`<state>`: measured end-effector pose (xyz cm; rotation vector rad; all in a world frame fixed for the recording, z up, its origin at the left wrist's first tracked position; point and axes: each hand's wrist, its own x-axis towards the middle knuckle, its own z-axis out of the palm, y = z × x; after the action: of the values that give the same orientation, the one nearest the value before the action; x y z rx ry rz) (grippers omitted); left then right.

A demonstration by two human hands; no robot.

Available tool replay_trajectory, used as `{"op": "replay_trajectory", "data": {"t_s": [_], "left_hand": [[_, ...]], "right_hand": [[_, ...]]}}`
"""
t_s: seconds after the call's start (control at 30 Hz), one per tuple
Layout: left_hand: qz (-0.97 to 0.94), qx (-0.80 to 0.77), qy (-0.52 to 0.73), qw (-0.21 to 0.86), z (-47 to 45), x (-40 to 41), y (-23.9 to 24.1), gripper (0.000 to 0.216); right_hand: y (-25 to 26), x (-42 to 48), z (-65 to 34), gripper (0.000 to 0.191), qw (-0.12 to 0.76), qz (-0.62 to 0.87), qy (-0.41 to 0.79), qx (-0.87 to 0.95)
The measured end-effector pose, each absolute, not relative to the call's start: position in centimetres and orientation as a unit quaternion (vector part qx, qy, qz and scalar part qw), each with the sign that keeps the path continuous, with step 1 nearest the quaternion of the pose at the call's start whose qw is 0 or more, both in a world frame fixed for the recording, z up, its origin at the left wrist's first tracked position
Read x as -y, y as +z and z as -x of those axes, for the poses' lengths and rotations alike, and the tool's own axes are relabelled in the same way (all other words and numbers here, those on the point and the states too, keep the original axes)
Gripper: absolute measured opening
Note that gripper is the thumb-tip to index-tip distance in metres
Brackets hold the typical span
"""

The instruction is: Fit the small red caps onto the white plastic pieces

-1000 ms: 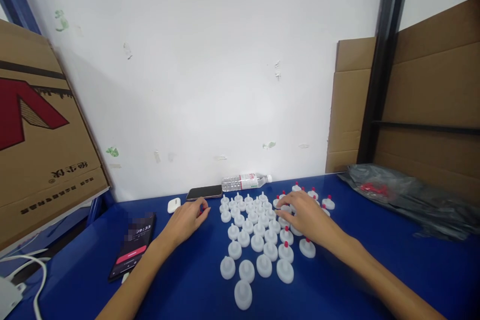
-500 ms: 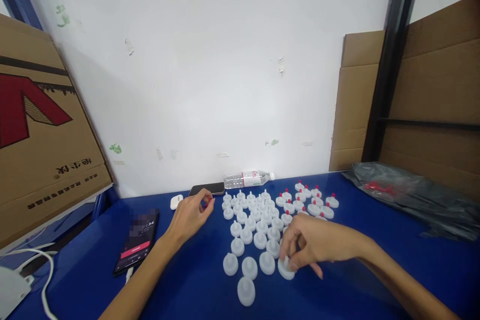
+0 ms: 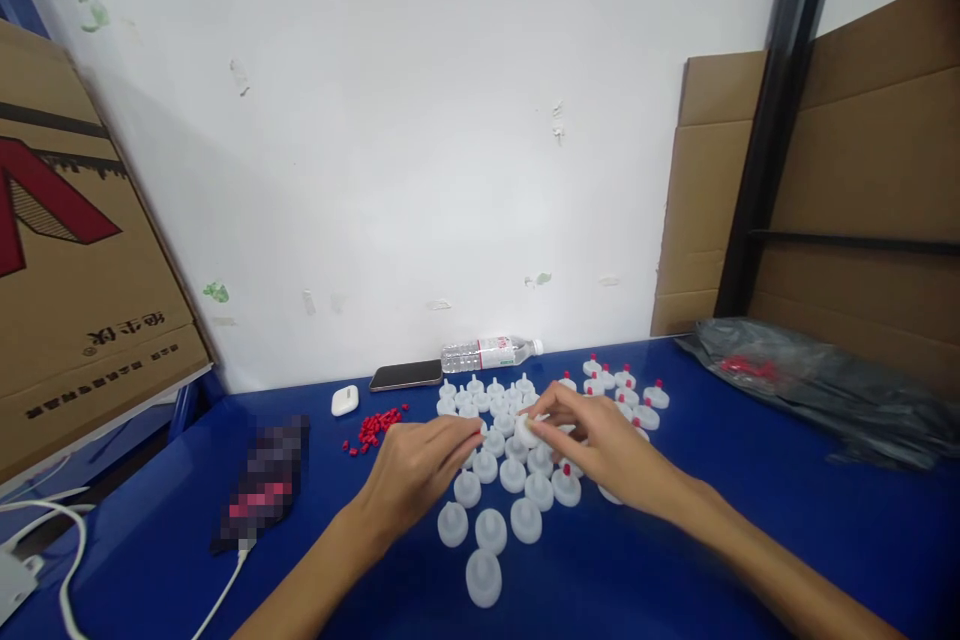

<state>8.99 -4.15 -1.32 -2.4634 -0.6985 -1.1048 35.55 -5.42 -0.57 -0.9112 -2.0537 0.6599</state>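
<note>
My right hand [image 3: 600, 445] holds a white plastic cap [image 3: 527, 431] pinched between thumb and fingers above the rows of white caps [image 3: 495, 490] on the blue table [image 3: 735, 530]. My left hand [image 3: 420, 470] is close to it, fingertips pinched together and pointing at the held cap; whether a small piece is between them is too small to tell. A pile of small red plugs [image 3: 373, 426] lies to the left of the caps. Caps with red plugs fitted [image 3: 622, 390] stand at the back right of the group.
A phone with a cable [image 3: 262, 485] lies at the left, a second phone [image 3: 406, 375], a white earbud case [image 3: 345, 400] and a lying water bottle [image 3: 489, 353] by the wall. Cardboard boxes [image 3: 82, 250] stand left and right. A grey plastic bag [image 3: 817, 385] lies at the right.
My left hand left the red plugs and came right to meet my right hand. My right hand lifted a white cap from the front rows and raised it toward the left hand.
</note>
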Motion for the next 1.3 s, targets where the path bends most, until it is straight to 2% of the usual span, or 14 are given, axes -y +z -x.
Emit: {"op": "replay_trajectory", "data": {"t_s": [0.13, 0.23, 0.4, 0.73, 1.1, 1.3], "left_hand": [[0.875, 0.230, -0.391, 0.171, -9.8, 5.0, -1.6, 0.014], [0.880, 0.218, -0.387, 0.168, -10.0, 5.3, -1.8, 0.016], [0.894, 0.195, -0.375, 0.150, -10.5, 5.8, -1.9, 0.018], [0.893, 0.235, -0.348, 0.162, -10.8, 6.4, -2.2, 0.018], [0.870, 0.244, -0.397, 0.160, -10.7, 5.9, -1.7, 0.017], [0.865, 0.251, -0.403, 0.166, -10.7, 5.8, -1.8, 0.016]], "right_hand": [[-1.6, 5.6, -34.7, 0.009, 0.381, 0.329, 0.045, 0.863], [-1.7, 6.2, -33.7, 0.013, 0.388, 0.306, 0.009, 0.869], [-2.0, 6.6, -32.9, 0.013, 0.402, 0.301, -0.002, 0.865], [-2.1, 6.5, -33.1, 0.009, 0.410, 0.322, 0.046, 0.852], [-2.2, 6.3, -33.5, 0.024, 0.438, 0.304, -0.006, 0.846], [-2.3, 6.6, -33.3, 0.024, 0.461, 0.280, 0.048, 0.840]]}}
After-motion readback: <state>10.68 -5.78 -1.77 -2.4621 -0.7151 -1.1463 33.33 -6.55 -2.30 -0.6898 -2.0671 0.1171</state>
